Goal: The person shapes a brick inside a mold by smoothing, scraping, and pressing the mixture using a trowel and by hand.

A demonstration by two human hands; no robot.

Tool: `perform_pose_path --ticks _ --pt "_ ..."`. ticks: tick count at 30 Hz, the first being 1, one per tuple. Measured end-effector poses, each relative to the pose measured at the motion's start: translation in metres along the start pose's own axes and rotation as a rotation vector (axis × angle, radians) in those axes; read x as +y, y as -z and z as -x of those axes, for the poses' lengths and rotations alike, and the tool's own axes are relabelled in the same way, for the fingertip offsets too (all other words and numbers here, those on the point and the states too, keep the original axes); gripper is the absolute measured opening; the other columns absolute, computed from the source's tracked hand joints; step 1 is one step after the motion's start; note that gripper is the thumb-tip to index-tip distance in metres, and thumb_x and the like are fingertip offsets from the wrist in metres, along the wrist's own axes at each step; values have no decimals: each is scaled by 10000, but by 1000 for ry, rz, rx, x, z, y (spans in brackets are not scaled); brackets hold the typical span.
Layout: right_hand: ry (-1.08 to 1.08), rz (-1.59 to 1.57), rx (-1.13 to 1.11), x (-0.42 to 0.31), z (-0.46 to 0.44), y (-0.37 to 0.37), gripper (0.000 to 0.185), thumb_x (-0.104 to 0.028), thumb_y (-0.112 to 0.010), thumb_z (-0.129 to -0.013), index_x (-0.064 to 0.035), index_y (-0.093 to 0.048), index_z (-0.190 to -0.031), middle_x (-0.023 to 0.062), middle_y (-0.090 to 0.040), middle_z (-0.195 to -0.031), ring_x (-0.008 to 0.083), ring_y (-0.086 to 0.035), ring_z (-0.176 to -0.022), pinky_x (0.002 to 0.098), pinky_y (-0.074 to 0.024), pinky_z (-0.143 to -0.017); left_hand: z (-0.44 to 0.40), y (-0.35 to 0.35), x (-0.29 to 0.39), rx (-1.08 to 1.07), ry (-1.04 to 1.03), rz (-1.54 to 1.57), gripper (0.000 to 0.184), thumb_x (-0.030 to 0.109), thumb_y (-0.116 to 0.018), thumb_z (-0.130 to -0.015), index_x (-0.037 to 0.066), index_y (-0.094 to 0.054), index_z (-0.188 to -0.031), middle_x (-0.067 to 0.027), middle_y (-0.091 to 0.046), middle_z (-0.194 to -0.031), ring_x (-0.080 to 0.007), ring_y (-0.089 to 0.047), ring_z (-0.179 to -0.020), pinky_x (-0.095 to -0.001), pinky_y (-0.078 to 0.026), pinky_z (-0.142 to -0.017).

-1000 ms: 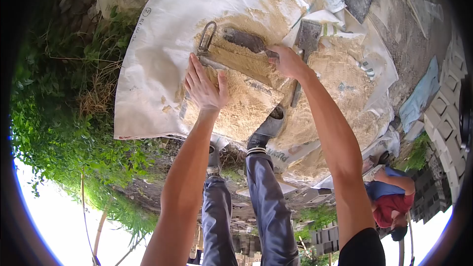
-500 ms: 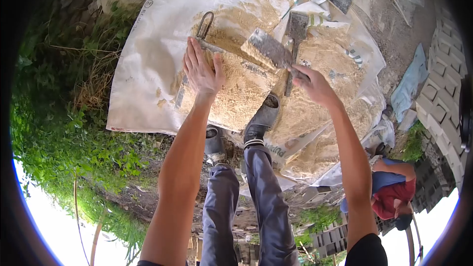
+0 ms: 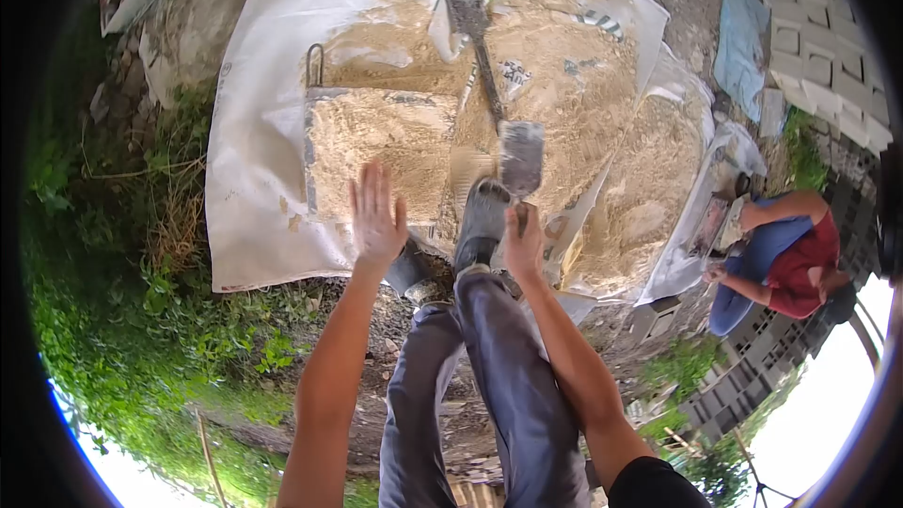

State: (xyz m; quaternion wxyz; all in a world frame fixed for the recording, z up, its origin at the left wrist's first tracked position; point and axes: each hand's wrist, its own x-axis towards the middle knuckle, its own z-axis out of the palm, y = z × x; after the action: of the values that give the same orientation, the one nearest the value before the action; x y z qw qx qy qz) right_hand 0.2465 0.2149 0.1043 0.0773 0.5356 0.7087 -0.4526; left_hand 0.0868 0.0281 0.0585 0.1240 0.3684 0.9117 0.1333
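**Trowel in Hand, Mould Covered**

I find the right hand (image 3: 524, 245) gripping a trowel (image 3: 523, 158) just right of centre. The left hand (image 3: 378, 218) is open, fingers extended, at the lower edge of the mould (image 3: 310, 169) (contact I cannot confirm). I judge the trowel light and stiff, best held by its handle. The mould, left of centre, is covered with sandy mix (image 3: 381, 136), probably heavy and crumbly; its loop handle (image 3: 315, 64) offers one hold.
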Motion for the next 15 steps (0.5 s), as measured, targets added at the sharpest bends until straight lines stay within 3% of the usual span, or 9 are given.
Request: perform_pose_path --ticks 1,2,4,7,9,11,13,15 --pt "-236 35 32 19 -6 3 415 -305 -528 -957 29 -478 -1199 260 -598 -1100 426 -590 -1011 459 -461 -853 -4 -3 14 -6 -22 -10 579 194 -430 -948 30 -225 -1464 -160 -228 -1526 -309 -189 -1430 -504 -167 -1163" --pt "-253 16 42 55 -17 2 415 -305 -528 -957 29 -478 -1199 260 -598 -1100 426 -590 -1011 459 -461 -853 -9 -8 31 -98 -133 63 571 189 -438 -943 29 -241 -1455 -169 -247 -1510 -309 -208 -1421 -499 -186 -1161" --pt "-261 136 366 135 -40 -2 463 -343 -474 -974 51 -466 -1215 279 -578 -1140 433 -556 -1070 470 -433 -897 -19 -25 68 -215 -261 133 563 183 -445 -938 28 -258 -1446 -178 -266 -1495 -308 -228 -1412 -494 -204 -1159" --pt "-416 131 480 161 -66 17 481 -319 -466 -977 78 -445 -1247 306 -548 -1185 443 -519 -1121 474 -411 -924 -45 -71 112 -388 -379 238 554 164 -440 -934 3 -265 -1435 -206 -269 -1478 -315 -239 -1402 -482 -232 -1152" --pt "-388 163 551 197 -85 6 467 -302 -471 -975 77 -446 -1248 313 -535 -1201 443 -510 -1132 479 -407 -923 -61 -111 133 -299 -81 206 553 166 -439 -942 -49 -259 -1419 -240 -243 -1483 -355 -212 -1405 -476 -227 -1152" --pt "-364 216 610 232 -91 -8 454 -285 -476 -973 76 -447 -1248 320 -522 -1217 443 -500 -1144 484 -403 -922 -78 -152 133 -270 -38 237 555 160 -446 -943 -71 -251 -1409 -269 -238 -1474 -395 -213 -1392 -492 -219 -1147" --pt "-198 242 761 242 -96 -37 414 -256 -495 -962 69 -461 -1216 326 -565 -1128 465 -542 -1052 500 -429 -869 -78 -177 136 -225 29 266 558 155 -452 -945 -92 -242 -1399 -299 -233 -1465 -436 -215 -1379 -509 -212 -1142" --pt "-268 178 640 210 -87 -29 395 -241 -497 -960 71 -461 -1201 326 -583 -1065 476 -559 -992 505 -441 -827 -74 -189 140 -100 -56 173 596 179 -438 -956 -98 -190 -1421 -301 -154 -1497 -420 -134 -1414 -490 -168 -1161"
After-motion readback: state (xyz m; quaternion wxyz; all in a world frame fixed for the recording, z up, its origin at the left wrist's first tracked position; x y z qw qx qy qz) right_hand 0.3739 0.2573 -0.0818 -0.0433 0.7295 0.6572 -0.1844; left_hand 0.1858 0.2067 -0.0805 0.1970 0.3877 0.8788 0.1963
